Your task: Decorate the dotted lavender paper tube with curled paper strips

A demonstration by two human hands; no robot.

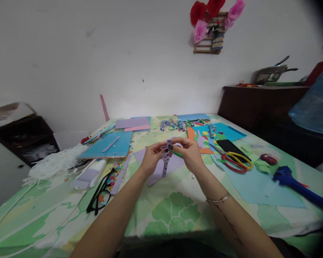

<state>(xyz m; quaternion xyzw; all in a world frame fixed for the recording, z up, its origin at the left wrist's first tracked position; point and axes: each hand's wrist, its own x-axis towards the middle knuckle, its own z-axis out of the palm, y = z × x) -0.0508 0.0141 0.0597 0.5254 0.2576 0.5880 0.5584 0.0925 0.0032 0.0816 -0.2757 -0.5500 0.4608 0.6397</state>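
Note:
Both hands meet at the middle of the table around a lilac paper roll dotted with dark marks, held upright. My left hand pinches its upper part from the left. From the right, the fingers of my right hand are closed at its top, on what looks like a loose curl of the same paper. Beneath the hands lies a sheet of lilac paper. Something green shows behind my right fingers, mostly hidden.
Scissors and a black phone lie at right, with a blue glue gun beyond. At left are eyeglasses, a blue sheet and white cord. Several patterned paper rolls lie at the back.

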